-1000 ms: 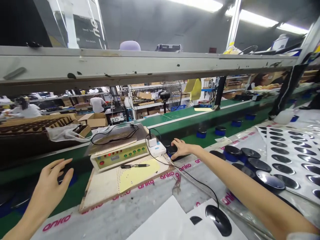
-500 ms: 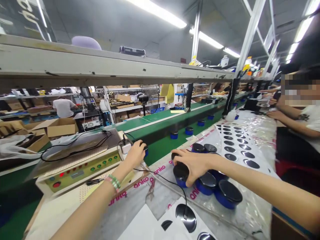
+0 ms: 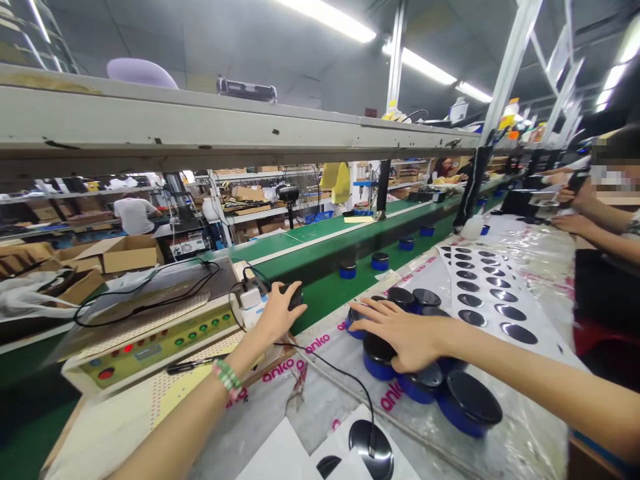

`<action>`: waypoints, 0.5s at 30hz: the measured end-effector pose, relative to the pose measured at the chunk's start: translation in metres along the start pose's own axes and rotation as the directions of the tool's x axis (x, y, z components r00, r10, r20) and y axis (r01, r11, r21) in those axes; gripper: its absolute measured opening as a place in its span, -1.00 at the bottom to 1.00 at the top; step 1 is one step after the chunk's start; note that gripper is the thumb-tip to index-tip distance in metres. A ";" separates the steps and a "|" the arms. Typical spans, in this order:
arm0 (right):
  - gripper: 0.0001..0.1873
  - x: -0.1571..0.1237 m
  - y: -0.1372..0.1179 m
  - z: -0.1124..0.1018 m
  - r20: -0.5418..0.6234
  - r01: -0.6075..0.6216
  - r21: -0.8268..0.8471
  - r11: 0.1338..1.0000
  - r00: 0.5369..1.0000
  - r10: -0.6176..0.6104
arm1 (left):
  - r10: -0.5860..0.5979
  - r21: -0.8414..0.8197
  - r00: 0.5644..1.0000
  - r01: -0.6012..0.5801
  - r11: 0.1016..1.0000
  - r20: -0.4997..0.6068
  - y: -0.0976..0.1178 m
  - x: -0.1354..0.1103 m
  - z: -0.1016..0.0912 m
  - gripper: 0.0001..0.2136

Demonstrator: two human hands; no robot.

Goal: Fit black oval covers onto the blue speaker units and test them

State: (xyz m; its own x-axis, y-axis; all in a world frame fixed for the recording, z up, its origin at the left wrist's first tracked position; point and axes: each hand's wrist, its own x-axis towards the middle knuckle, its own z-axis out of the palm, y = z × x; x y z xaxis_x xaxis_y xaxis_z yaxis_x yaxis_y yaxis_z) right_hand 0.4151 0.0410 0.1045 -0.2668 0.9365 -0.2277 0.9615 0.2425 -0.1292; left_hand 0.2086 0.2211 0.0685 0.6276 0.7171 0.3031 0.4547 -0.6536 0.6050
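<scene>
My left hand (image 3: 276,315) is over the green conveyor's near edge, thumb and fingers around a round black piece (image 3: 296,294); its lower part is hidden. My right hand (image 3: 413,335) is spread open above a cluster of round blue units with glossy black tops. Its palm and fingers cover part of the cluster. Beneath the fingers is one blue unit (image 3: 379,360), and another blue unit (image 3: 470,403) stands closer to me, by my right forearm. No unit is enclosed by the right fingers.
The green conveyor (image 3: 325,300) carries several more blue units. Sheets of black round stickers (image 3: 470,287) lie on the plastic-covered table. A control box (image 3: 160,350) with green buttons stands left. A thin black cable (image 3: 345,365) crosses the table. Another person's arm (image 3: 585,230) is at right.
My right fingers have opened and spread, letting go of the black-topped blue unit. My left hand has shifted slightly right with its thumb further out. The camera view has turned slightly.
</scene>
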 end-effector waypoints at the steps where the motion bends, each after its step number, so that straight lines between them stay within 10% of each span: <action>1: -0.18 -0.006 -0.013 0.007 -0.022 0.033 -0.009 0.999 0.999 -0.033 | -0.004 -0.074 1.000 0.004 0.997 0.002 0.007 -0.015 -0.009 -0.58; 5: -0.54 -0.014 -0.048 0.051 -0.062 0.193 -0.077 0.978 0.978 -0.198 | -0.083 -0.411 0.995 0.101 0.906 0.062 0.032 -0.097 -0.054 -0.29; 8: -0.82 -0.009 -0.052 0.068 -0.230 0.185 -0.043 0.982 0.954 -0.190 | -0.266 -0.807 0.949 0.287 0.516 0.167 0.045 -0.159 -0.077 -0.24; 11: -0.78 -0.008 -0.068 0.059 -0.526 0.145 0.167 0.975 0.849 -0.036 | -0.468 -0.931 0.847 0.344 0.123 0.251 0.053 -0.204 -0.087 -0.43; 15: -0.78 -0.014 -0.132 0.051 -0.716 0.211 0.184 0.960 0.698 -0.016 | -0.660 -0.959 0.725 0.281 0.024 0.196 0.055 -0.253 -0.107 -0.45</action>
State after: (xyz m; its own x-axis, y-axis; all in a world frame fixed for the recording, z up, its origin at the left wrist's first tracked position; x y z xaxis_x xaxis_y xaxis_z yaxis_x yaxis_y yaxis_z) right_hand 0.2887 -0.0169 0.0754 -0.1546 0.8313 0.5339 0.8546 0.3836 -0.3499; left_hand 0.0069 0.0298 0.1040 0.2790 0.9041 -0.3237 -0.4187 0.4179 0.8063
